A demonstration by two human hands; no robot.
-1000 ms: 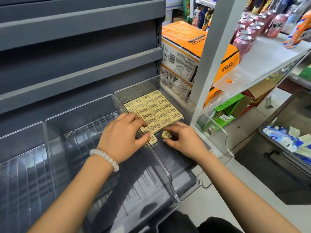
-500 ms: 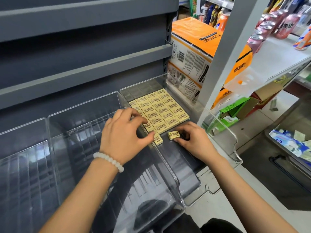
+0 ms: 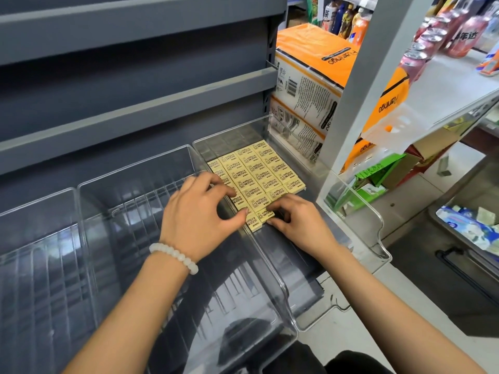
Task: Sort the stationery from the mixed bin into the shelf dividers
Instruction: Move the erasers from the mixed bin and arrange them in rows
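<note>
Since 0.5 s ago the loose eraser [image 3: 265, 215] has gone from lying apart, a bit below-right of the block, to sitting tucked against the bottom edge of the eraser grid [image 3: 256, 174] at frame centre. Right hand [image 3: 298, 225] has slid up-left w/ it; left hand [image 3: 201, 211] is about where it was, on the grid's left edge.

Fingers now: right fingertips curl down onto the loose eraser and nudge it home, thumb low beside it; looks like a light pinch, though how much is push vs grip can't be told. Left hand's fingers are bent and spread, tips resting on the erasers nearest the wall of the clear divider tray [image 3: 359, 211], thumb touching the front eraser of the left column [image 3: 253, 224]; it steadies rather than clasps.

Handling, as a guess: small boxy erasers in paper sleeves, light, fairly stiff, not fragile. Sleeve prob. slides easily on the smooth tray floor, so a push works as well as a lift. Best hold is thumb + forefinger on the two long sides, or press flat on top and slide. Main risk is jogging neighbours out of line, since rows sit touching w/ no gaps.

Elsewhere: two more clear trays at left hold nothing visible; orange tissue packs [image 3: 318, 76] upper centre; drink cans [image 3: 421, 49] upper right; white bead bracelet [image 3: 172, 256] on left wrist.
</note>
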